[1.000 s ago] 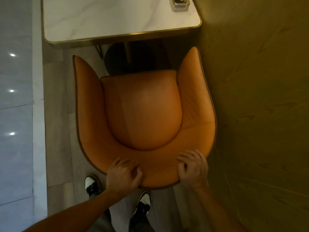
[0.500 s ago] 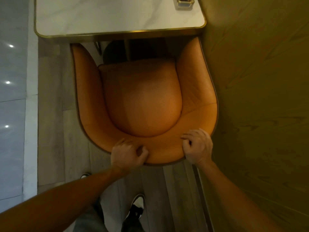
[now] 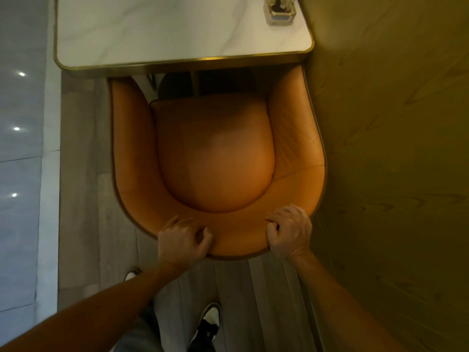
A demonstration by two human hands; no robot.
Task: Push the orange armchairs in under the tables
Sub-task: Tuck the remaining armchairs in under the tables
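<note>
Orange leather covered the armchair [image 3: 215,158], seen from directly above, its curved backrest lying nearest the viewer and its two arm tips pointing away toward the worktop [image 3: 177,34]. Both hands held the backrest rim: the left hand [image 3: 182,240] with its fingers [image 3: 182,222] curled over the top edge on the left of the curve, and the right hand [image 3: 289,232] with its fingers [image 3: 272,219] likewise closed over the rim on the right, so that each gripped the chair rather than merely resting on it. The seat lay straight ahead of the fingers, with its front-to-back axis running away from them and roughly square to the brass-trimmed worktop edge. Beyond the fingers, the arm tips had reached the edge and appeared to pass just beneath it, while the seat cushion remained almost wholly outside. A yellow wood-grain wall [image 3: 393,174] stood just beside the right hand and close along the chair's right arm. A small glass holder [image 3: 279,8] sat on the far right corner of the worktop. The hands were about equally near the load; the judgement was that a further straight push away from the fingers remained, with the wall side leaving little room for drift. A dark table base showed in shadow ahead of the seat and might limit travel.
</note>
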